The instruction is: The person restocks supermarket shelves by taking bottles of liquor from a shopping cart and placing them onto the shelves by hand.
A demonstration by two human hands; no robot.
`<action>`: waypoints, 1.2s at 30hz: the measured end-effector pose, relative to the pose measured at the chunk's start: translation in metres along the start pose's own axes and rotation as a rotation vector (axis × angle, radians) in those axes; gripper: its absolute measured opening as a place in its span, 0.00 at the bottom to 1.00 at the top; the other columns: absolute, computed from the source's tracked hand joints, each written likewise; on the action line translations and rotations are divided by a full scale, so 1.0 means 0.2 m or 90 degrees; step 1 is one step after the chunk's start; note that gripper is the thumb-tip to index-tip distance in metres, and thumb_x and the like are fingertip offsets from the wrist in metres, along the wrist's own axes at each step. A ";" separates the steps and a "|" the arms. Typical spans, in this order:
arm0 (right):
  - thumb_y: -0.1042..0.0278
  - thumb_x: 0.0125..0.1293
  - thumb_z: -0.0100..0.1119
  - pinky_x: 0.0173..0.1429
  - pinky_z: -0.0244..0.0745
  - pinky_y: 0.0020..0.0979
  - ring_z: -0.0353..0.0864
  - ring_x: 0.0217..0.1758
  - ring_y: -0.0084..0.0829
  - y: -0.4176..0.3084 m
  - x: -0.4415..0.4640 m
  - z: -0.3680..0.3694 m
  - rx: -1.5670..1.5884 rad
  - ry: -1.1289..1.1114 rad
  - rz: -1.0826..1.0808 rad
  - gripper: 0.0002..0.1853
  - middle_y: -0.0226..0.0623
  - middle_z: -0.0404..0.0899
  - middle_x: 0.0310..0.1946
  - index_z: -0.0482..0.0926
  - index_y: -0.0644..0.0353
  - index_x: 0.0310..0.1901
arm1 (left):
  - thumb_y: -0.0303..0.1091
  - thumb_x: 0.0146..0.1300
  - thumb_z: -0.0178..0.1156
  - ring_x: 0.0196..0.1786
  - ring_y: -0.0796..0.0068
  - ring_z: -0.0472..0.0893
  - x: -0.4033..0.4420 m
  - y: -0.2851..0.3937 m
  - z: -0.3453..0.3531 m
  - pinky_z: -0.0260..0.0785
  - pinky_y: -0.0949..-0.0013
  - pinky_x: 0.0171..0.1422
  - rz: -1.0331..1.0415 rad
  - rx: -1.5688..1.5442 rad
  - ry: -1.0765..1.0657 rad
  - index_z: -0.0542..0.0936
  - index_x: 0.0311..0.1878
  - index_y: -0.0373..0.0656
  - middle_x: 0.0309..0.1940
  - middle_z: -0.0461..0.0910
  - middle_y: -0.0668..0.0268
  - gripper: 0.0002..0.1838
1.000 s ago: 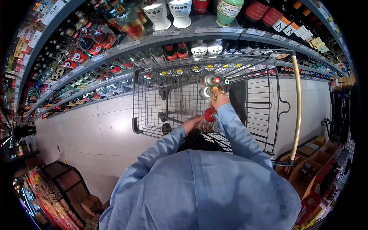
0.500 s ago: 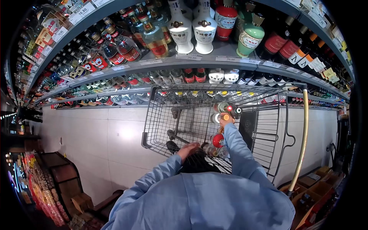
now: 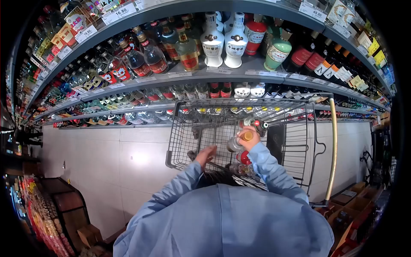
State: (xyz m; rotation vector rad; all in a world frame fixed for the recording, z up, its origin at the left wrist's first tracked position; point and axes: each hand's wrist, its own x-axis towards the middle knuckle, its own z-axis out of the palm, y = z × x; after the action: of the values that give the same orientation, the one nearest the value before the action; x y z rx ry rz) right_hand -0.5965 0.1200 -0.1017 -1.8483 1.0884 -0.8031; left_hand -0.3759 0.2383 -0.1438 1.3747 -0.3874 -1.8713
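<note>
My right hand [image 3: 251,139] is closed round the neck of a clear bottle with a yellow cap [image 3: 234,144], which leans to the left inside the wire shopping cart [image 3: 168,150]. My left hand [image 3: 206,154] hangs over the near side of the cart, fingers apart, holding nothing. Beyond my right hand stand more bottles, one with a red and white cap [image 3: 257,123]. A red-topped bottle [image 3: 244,157] is just below the held one, and clear bottles [image 3: 242,168] lie nearer my body.
Shelves of bottles [image 3: 167,76] run across beyond the cart, with white bottles [image 3: 213,43] on the middle one. The cart's handle [image 3: 333,150] is at the right. A display stand [image 3: 68,205] is at the lower left, cardboard boxes [image 3: 359,201] at the lower right.
My right hand has gripped the yellow-capped bottle and it now tilts left. My left hand has moved away from the near bottles and opened over the cart. The view has risen to show more shelf.
</note>
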 end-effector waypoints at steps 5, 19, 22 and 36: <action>0.78 0.53 0.60 0.55 0.68 0.37 0.77 0.43 0.33 -0.87 -0.04 -0.33 0.446 -0.022 0.027 0.05 0.37 0.78 0.32 0.73 0.61 0.29 | 0.66 0.57 0.45 0.66 0.60 0.57 -0.16 0.34 0.17 0.51 0.44 0.65 -0.013 -0.087 -0.054 0.56 0.66 0.51 0.67 0.54 0.65 0.39; 0.65 0.63 0.53 0.55 0.71 0.40 0.77 0.36 0.31 -1.33 0.08 -0.39 0.737 0.182 -0.154 0.12 0.33 0.74 0.28 0.63 0.54 0.44 | 0.63 0.57 0.50 0.33 0.67 0.81 -0.61 0.74 0.24 0.76 0.71 0.33 0.043 -0.156 -0.610 0.54 0.66 0.44 0.49 0.72 0.44 0.41; 0.67 0.63 0.48 0.50 0.71 0.38 0.75 0.35 0.30 -1.29 0.15 -0.37 0.825 0.171 -0.168 0.05 0.31 0.72 0.25 0.65 0.53 0.37 | 0.63 0.55 0.54 0.31 0.69 0.81 -0.67 0.80 0.20 0.77 0.71 0.34 0.123 -0.064 -0.530 0.54 0.64 0.38 0.43 0.76 0.50 0.44; 0.61 0.58 0.55 0.40 0.74 0.33 0.75 0.30 0.29 -1.14 0.17 -0.28 0.939 0.325 0.092 0.10 0.30 0.71 0.20 0.70 0.54 0.24 | 0.76 0.51 0.40 0.36 0.66 0.81 -0.85 0.91 0.10 0.76 0.71 0.39 0.278 0.110 -0.539 0.57 0.62 0.33 0.41 0.76 0.47 0.52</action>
State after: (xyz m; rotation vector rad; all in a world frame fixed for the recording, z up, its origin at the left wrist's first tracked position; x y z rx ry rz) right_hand -0.5432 0.1357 0.1289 -0.3218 0.5287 -1.4599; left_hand -0.3010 0.2391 0.0948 0.4555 -1.1830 -1.9755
